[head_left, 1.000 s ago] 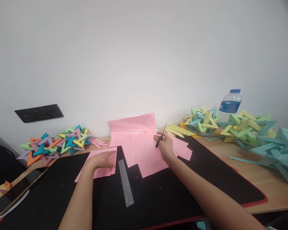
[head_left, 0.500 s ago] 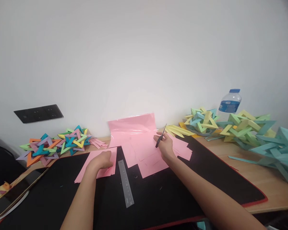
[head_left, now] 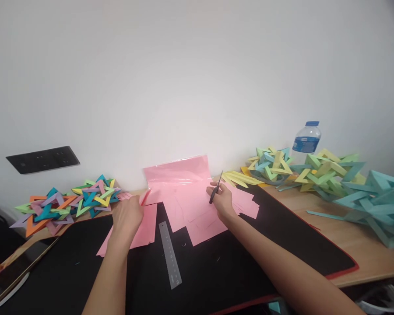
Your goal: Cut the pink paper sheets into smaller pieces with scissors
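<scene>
My left hand (head_left: 127, 215) is closed around a narrow pink piece of paper (head_left: 146, 197), whose end sticks out past the fingers. Below that hand lies a stack of pink paper (head_left: 148, 227), partly hidden by the wrist. In my right hand (head_left: 223, 201) is a pair of dark-handled scissors (head_left: 216, 189), blades pointing up and away. Under and around this hand, pink sheets (head_left: 202, 218) overlap, some marked with thin lines. A metal ruler (head_left: 170, 254) rests on the black mat (head_left: 144, 284) between my two arms.
Multicoloured folded-paper stars (head_left: 52, 210) sit at the left, and green, yellow and blue ones (head_left: 328, 170) at the right. Yellow strips (head_left: 239, 178) lie by the wall near a water bottle (head_left: 306, 139). A plastic-wrapped pink pack (head_left: 177, 173) leans on the wall. A phone (head_left: 19, 269) lies at left.
My left hand has lifted off the pink stack and moved slightly left, with a narrow pink piece now in its fingers. The right hand keeps the scissors. The view has shifted a little.
</scene>
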A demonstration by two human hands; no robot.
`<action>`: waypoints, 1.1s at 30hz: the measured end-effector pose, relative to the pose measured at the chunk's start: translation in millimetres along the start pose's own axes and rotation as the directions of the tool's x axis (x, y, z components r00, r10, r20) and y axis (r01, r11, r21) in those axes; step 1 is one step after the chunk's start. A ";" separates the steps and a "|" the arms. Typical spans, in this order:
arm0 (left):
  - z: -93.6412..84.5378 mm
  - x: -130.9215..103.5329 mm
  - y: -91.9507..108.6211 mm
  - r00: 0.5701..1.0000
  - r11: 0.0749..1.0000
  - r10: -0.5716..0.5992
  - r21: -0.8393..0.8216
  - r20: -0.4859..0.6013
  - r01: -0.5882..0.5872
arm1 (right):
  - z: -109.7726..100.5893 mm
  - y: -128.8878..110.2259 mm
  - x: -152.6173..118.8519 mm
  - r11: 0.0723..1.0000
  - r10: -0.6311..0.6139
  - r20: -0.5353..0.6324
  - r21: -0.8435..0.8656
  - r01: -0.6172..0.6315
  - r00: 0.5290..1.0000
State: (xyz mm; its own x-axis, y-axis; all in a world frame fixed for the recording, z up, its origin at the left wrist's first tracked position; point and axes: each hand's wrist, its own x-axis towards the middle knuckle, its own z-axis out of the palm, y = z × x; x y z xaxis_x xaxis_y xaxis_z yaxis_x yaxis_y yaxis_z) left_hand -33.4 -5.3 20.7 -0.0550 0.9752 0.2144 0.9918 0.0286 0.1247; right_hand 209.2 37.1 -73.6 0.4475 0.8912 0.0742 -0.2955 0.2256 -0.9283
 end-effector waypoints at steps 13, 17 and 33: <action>6.9 -0.5 24.3 0.847 0.319 -0.253 -0.867 -0.468 -0.383 | 4.4 -10.8 -6.3 0.975 0.060 0.215 0.199 -0.104 0.975; 19.0 11.5 18.8 0.979 0.155 -0.104 -0.975 -0.177 -0.159 | 5.5 -15.8 -11.0 0.978 0.018 0.304 0.193 -0.080 0.953; 20.1 -3.4 35.3 0.916 0.787 0.378 -0.475 -0.134 -0.394 | 3.9 -6.0 -7.1 0.978 0.103 0.288 0.145 -0.150 0.952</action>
State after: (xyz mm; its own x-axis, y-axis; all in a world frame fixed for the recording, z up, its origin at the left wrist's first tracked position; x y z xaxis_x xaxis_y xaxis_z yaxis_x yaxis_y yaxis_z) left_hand 4.1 -3.3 4.9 0.3091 0.8748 0.3730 0.7472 -0.4660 0.4739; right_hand 204.5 31.0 -67.2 0.1522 0.9851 0.0798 -0.4781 0.1440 -0.8664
